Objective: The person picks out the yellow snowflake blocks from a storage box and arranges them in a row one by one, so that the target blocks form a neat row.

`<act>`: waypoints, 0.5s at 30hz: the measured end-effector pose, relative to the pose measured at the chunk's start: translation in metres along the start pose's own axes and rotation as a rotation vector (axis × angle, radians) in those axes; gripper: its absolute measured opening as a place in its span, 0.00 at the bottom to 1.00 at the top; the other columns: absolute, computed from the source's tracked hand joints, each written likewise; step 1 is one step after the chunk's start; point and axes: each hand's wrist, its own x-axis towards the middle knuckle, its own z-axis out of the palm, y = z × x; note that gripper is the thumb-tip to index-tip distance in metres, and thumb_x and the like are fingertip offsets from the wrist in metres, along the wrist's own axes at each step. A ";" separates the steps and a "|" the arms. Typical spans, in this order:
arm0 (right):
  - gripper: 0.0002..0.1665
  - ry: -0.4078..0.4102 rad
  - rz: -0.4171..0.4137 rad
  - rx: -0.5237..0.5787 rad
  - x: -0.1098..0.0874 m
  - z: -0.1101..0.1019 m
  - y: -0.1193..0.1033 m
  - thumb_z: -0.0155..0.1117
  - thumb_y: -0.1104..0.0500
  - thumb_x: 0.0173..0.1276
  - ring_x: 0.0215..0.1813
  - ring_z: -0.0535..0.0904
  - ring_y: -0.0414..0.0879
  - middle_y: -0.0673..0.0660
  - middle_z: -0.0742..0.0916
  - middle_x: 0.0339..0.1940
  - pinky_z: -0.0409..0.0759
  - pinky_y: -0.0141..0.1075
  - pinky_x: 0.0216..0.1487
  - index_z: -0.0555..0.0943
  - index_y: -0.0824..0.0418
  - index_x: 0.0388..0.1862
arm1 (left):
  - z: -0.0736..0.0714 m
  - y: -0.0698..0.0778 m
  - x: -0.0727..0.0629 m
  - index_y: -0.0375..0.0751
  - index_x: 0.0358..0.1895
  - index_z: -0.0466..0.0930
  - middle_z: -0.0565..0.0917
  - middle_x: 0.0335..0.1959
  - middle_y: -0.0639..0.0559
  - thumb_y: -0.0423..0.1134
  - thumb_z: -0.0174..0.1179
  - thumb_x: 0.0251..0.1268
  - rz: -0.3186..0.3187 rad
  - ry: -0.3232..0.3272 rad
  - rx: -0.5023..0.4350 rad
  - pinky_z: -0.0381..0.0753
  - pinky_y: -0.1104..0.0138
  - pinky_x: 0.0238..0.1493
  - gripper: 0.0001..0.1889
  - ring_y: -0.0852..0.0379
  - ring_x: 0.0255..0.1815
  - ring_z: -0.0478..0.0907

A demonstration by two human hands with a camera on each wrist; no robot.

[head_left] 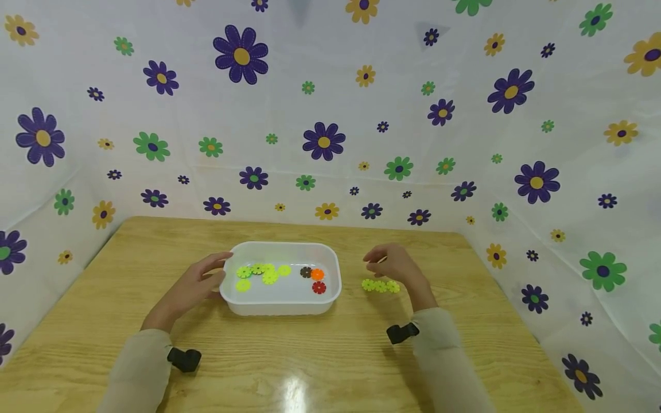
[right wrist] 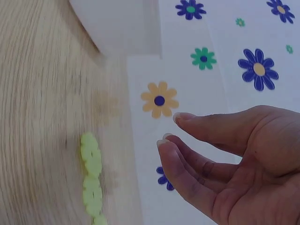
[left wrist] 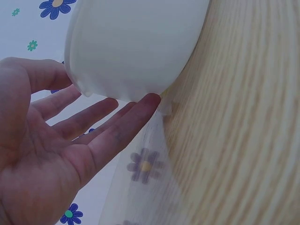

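Observation:
A white plastic tray [head_left: 281, 308] stands on the table. My left hand [head_left: 196, 282] is at its left end, fingers fairly straight, and in the left wrist view the fingertips [left wrist: 151, 99] touch the tray's outer wall [left wrist: 136, 47]. Above the table to the right of the tray is my right hand [head_left: 396, 265], holding nothing; in the right wrist view a gap shows between thumb [right wrist: 206, 126] and fingers. Just below that hand lies a row of three joined yellow-green flower-shaped discs [head_left: 380, 286], also seen as a strip [right wrist: 92, 176] in the right wrist view.
Inside the tray are several loose yellow-green discs [head_left: 269, 277] on the left, with a brown disc [head_left: 306, 272], an orange disc [head_left: 317, 275] and a red disc [head_left: 319, 287] on the right. A flower-printed sheet [head_left: 289, 109] rises around the wooden table [head_left: 258, 355].

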 end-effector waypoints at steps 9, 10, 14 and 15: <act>0.13 -0.022 -0.008 -0.025 0.011 0.016 -0.029 0.67 0.64 0.72 0.38 0.88 0.49 0.63 0.89 0.48 0.90 0.50 0.52 0.85 0.68 0.53 | 0.001 0.000 0.002 0.43 0.82 0.55 0.57 0.81 0.28 0.43 0.49 0.83 0.000 0.003 0.000 0.89 0.49 0.56 0.30 0.23 0.75 0.66; 0.13 -0.022 -0.007 -0.023 0.012 0.018 -0.033 0.67 0.64 0.72 0.38 0.88 0.48 0.63 0.89 0.48 0.90 0.50 0.52 0.86 0.67 0.53 | 0.001 0.000 0.002 0.43 0.82 0.55 0.57 0.81 0.28 0.43 0.49 0.83 -0.005 0.003 0.003 0.88 0.49 0.57 0.30 0.23 0.75 0.66; 0.12 -0.022 -0.017 -0.023 0.015 0.025 -0.043 0.68 0.64 0.71 0.38 0.87 0.48 0.62 0.89 0.47 0.90 0.49 0.52 0.87 0.65 0.51 | 0.002 0.000 0.002 0.44 0.82 0.54 0.56 0.82 0.29 0.44 0.49 0.83 -0.018 0.005 0.005 0.88 0.48 0.58 0.31 0.23 0.75 0.65; 0.11 -0.023 -0.017 -0.021 0.015 0.026 -0.046 0.68 0.64 0.71 0.38 0.87 0.48 0.62 0.89 0.46 0.90 0.49 0.52 0.87 0.65 0.50 | 0.002 0.000 0.002 0.44 0.82 0.54 0.56 0.82 0.29 0.44 0.49 0.83 -0.019 0.006 0.006 0.87 0.48 0.58 0.31 0.23 0.76 0.65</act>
